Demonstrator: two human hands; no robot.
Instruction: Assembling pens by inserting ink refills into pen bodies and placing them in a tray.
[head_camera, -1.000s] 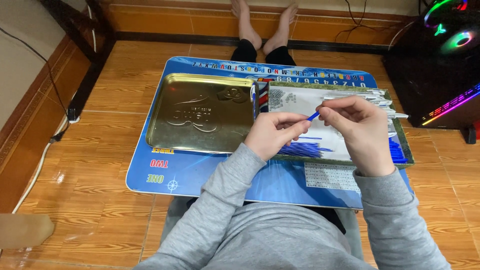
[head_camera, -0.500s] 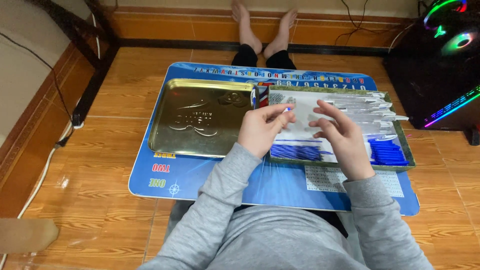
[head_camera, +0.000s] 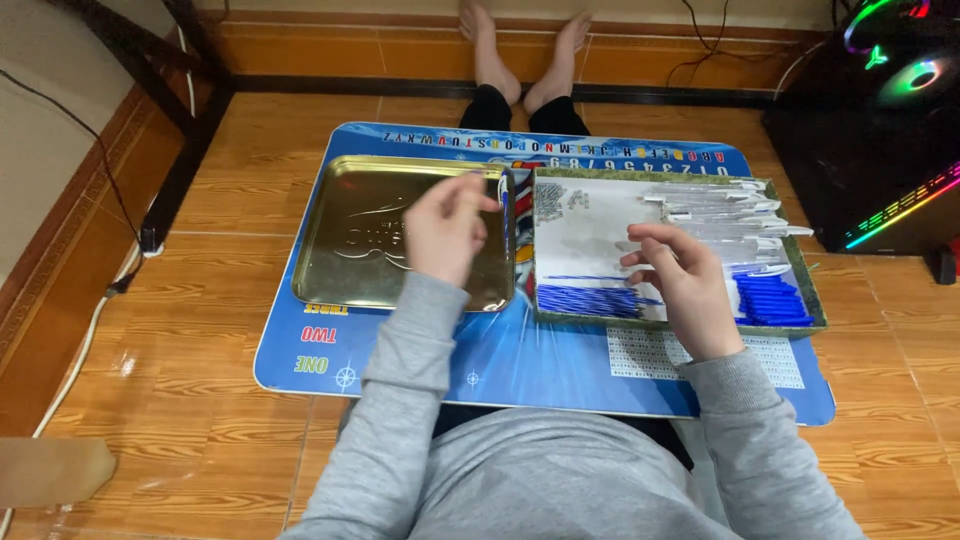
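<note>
My left hand (head_camera: 450, 228) hovers over the right part of a shallow gold metal tray (head_camera: 350, 250), fingers curled together; whether they pinch anything is hidden. My right hand (head_camera: 680, 275) is spread open over a low box (head_camera: 680, 325) of pen parts, its fingertips just above a row of thin blue refills (head_camera: 585, 300). The box also holds clear pen barrels (head_camera: 720, 210) at the back, blue caps (head_camera: 770, 300) at the right and a heap of small grey pieces (head_camera: 550, 200) in the far left corner.
Tray and box lie side by side on a blue printed board (head_camera: 500, 360) across my lap. My bare feet (head_camera: 520, 50) stretch out beyond it on the wooden floor. A dark computer case with coloured lights (head_camera: 890, 100) stands at the right; a dark frame (head_camera: 190, 130) and cables (head_camera: 90, 310) at the left.
My hands, joined on a blue pen part over the box, have separated. The left hand moved left over the gold tray; the right hand opened and dropped toward the refills.
</note>
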